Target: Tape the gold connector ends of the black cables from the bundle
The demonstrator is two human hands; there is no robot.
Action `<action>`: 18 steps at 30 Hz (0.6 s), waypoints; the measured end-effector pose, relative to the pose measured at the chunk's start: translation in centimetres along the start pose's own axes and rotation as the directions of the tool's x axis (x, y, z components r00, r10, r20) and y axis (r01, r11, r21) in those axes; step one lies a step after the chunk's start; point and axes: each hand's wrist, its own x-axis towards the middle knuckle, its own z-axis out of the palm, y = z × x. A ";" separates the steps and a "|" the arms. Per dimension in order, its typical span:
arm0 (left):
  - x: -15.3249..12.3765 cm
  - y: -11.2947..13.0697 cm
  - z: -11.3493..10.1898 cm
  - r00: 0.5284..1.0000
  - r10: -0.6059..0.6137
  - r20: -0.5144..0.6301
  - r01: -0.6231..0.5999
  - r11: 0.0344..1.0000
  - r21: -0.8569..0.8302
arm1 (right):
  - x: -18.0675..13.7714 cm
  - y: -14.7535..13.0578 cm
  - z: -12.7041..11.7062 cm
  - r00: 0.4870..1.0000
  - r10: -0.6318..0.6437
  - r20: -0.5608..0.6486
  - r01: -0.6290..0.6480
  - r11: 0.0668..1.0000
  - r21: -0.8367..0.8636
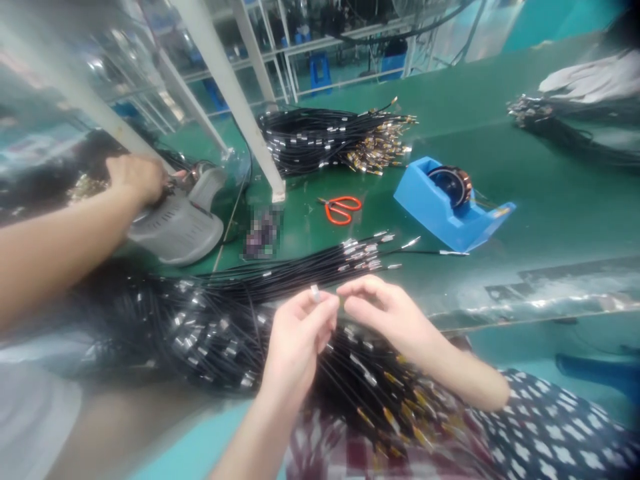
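Observation:
My left hand point(300, 333) is closed in a pinch above the bundled black cables, with a small white piece point(315, 293) sticking up between its fingers. Facing it, my right hand point(387, 310) has thumb and forefinger curved together around a tiny yellowish bit; what that bit is stays too small to make out. Under both hands lies a large heap of black cables point(200, 333) with white tags, and its gold-tipped ends point(400, 413) spread over the lap. Just behind the hands runs a straighter bundle of cables point(300, 270) with silvery ends.
Beyond are red-handled scissors point(343, 210), a blue tape dispenser point(440, 213) with a brown roll, and another cable pile point(330, 140). A white post point(250, 113) stands on the green table point(475, 133). At left, another person's hand point(135, 177) is by a grey device point(185, 227).

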 end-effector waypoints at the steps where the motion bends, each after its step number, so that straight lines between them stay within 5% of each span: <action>1: 0.0 0.0 0.0 1.000 -0.001 0.002 0.001 1.000 -0.008 | 0.0 0.0 0.1 1.000 0.004 -0.009 -0.004 1.000 -0.003; 9: -0.2 -0.1 -0.6 0.988 0.075 0.132 -0.071 0.997 -0.029 | 0.6 -0.1 -1.2 0.996 0.001 -0.093 0.005 0.998 0.062; 18: -0.5 -0.9 -0.7 0.972 0.187 0.141 -0.202 0.974 0.101 | 1.0 -0.9 -1.8 0.997 0.007 0.076 -0.012 0.997 0.071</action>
